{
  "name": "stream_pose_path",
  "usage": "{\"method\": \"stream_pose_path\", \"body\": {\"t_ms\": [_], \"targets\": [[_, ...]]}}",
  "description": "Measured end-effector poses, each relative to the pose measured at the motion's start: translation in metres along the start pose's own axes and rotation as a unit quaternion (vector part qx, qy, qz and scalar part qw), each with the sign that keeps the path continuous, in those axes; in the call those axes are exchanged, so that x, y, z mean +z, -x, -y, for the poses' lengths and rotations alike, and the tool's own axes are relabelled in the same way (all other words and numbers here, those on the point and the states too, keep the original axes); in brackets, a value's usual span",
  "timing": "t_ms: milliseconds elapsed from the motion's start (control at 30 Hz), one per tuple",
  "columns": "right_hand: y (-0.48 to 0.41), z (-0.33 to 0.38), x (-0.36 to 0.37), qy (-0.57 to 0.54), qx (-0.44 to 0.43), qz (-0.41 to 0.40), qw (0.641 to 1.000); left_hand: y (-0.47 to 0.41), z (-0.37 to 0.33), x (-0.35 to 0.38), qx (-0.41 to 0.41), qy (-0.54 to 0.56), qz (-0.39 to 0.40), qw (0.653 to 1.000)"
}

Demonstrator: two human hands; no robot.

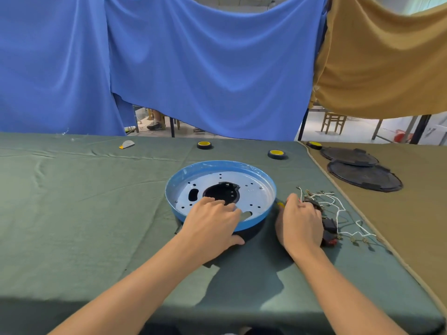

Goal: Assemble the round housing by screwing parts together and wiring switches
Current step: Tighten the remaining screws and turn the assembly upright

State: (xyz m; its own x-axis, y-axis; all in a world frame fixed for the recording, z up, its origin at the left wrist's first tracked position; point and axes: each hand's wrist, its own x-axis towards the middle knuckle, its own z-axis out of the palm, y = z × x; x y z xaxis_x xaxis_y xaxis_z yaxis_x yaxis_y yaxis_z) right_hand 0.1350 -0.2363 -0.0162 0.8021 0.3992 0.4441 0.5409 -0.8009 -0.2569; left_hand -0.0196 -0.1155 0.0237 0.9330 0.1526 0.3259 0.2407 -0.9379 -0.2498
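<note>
**Round housing** [219, 164]: shallow blue dish w/ a low upright wall, lying open side up on the green-clothed worktop [84, 213], right of ctr and directly ahead of you. Its floor is a pale metal plate w/ many small punched holes, an oval cut-out left of ctr and a slot near the front rim. A black part [221, 193] sits in the large ctr opening. A wire bundle [326, 205] of white leads w/ metal terminals lies just right of the housing. Black switches [329, 225] lie in it, one w/ a red rocker.

**Hidden/unclear:** your left hand [212, 223] covers the front of the plate and rim. Your right hand [301, 223] covers the near-left part of the bundle. A small yellow tip [280, 204] shows btwn the housing and the right hand; what it belongs to can't be told. Which lead joins which switch is not legible.

**Hands:** the left hand straddles the front rim. Its fingers bend over the rim onto the plate beside the black part, and the thumb lies outside, low against the wall, so the rim is held btwn them. The right hand lies back-up on the bundle, forefinger pointing away, other fingers curled under and out of sight. Whether they are clamped on anything can't be told. Both forearms are bare.
</note>
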Motion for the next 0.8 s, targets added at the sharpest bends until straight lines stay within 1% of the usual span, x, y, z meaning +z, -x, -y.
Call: {"method": "stream_pose_path", "body": {"t_ms": [67,133,233,300,400,467,533,600,633,700,800], "targets": [[0.002,0.0,0.001,0.038,-0.022,0.009,0.999,0.004,-0.005,0.0,-0.027,0.022,-0.017,0.999],[0.003,-0.001,0.003,0.043,-0.039,-0.004,0.998,0.008,-0.012,0.0,-0.061,0.041,-0.029,0.997],[0.005,-0.002,0.004,0.006,-0.049,-0.034,0.998,0.012,-0.019,0.0,-0.086,0.054,-0.038,0.994],[0.005,-0.002,0.003,-0.019,-0.047,-0.041,0.998,0.012,-0.02,-0.001,-0.085,0.049,-0.048,0.994],[0.005,-0.002,0.003,-0.036,-0.055,-0.039,0.997,0.011,-0.016,-0.003,-0.085,0.067,-0.096,0.989],[0.005,0.001,0.0,-0.047,-0.067,-0.041,0.996,0.008,-0.011,-0.007,-0.107,0.096,-0.129,0.981],[0.006,0.007,-0.007,-0.104,-0.078,-0.065,0.989,0.004,-0.006,-0.017,-0.146,0.127,-0.164,0.967],[0.006,0.014,-0.014,-0.184,-0.079,-0.082,0.976,-0.002,0.002,-0.032,-0.194,0.178,-0.217,0.94],[0.005,0.018,-0.016,-0.211,-0.076,-0.07,0.972,-0.005,0.008,-0.041,-0.222,0.226,-0.239,0.918],[0.002,0.024,-0.017,-0.251,-0.07,-0.038,0.965,-0.011,0.023,-0.057,-0.267,0.341,-0.262,0.863],[-0.004,0.036,-0.019,-0.302,-0.05,-0.011,0.952,-0.019,0.043,-0.078,-0.293,0.498,-0.263,0.773]]}}
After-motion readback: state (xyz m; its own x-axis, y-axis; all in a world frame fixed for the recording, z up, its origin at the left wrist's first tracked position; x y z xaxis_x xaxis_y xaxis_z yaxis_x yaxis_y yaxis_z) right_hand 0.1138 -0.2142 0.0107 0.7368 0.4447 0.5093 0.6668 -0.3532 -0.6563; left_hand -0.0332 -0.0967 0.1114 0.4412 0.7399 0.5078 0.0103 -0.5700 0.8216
